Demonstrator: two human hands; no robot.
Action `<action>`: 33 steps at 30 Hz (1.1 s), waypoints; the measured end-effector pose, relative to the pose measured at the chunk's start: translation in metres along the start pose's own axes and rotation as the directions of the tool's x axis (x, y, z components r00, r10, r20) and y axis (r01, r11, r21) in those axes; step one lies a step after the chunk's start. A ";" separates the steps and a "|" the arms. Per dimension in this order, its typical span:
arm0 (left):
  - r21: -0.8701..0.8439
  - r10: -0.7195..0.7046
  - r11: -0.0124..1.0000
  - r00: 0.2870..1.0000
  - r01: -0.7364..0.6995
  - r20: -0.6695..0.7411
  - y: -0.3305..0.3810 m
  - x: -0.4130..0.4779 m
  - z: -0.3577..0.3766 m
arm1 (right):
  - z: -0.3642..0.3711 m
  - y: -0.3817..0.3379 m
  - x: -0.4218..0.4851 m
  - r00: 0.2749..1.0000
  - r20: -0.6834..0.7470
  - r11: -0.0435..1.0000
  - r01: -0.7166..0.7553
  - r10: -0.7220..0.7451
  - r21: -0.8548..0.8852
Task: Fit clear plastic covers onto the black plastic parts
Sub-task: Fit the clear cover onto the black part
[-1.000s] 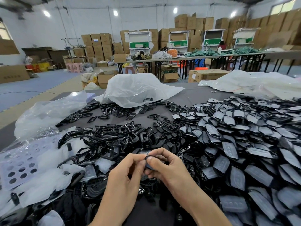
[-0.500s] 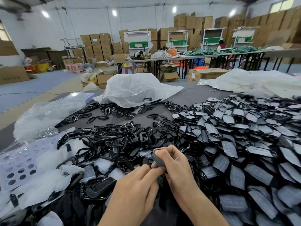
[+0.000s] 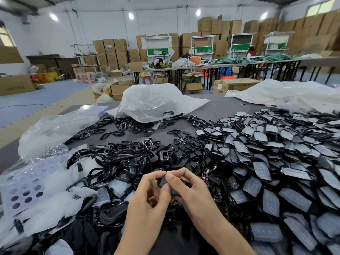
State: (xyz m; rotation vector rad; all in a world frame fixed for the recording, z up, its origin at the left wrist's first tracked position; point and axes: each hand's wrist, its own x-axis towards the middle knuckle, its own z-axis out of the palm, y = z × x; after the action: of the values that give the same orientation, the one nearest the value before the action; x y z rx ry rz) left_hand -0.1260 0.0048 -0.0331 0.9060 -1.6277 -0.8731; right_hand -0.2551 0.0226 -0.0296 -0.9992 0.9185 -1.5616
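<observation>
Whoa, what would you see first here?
A huge heap of black plastic parts with clear covers fills the right side of the grey table. At the near edge, the left hand and right hand pinch one small black plastic part together. A crumpled white plastic bag sits at the far side.

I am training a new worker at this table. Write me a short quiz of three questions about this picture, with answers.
1. True or false: the left hand and the right hand both hold one black part.
2. Where does the pile of covered parts lie? A: left of the hands. B: right of the hands. C: on the floor.
3. Fill in: the loose black frames lie to the ____ of that pile.
Key: 1 true; 2 B; 3 left.
</observation>
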 end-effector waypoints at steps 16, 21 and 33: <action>0.089 0.033 0.996 0.998 -0.027 -0.059 -0.015 0.003 -0.006 | 0.000 0.001 0.001 0.997 -0.081 0.985 -0.020 0.006 -0.171; 0.148 0.102 0.984 0.995 -0.103 0.013 -0.009 -0.002 -0.005 | -0.030 -0.052 0.025 0.938 -0.327 0.994 0.108 -0.112 -0.031; 0.607 0.252 0.575 0.825 -0.548 0.507 -0.014 -0.008 0.007 | -0.047 -0.042 0.030 0.805 -0.550 0.975 0.166 -0.222 -0.150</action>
State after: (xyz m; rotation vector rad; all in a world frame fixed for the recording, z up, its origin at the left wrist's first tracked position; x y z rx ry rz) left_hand -0.1297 0.0060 -0.0502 0.8407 -2.4879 0.0109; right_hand -0.3175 0.0044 -0.0033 -0.7100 1.3397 -2.0639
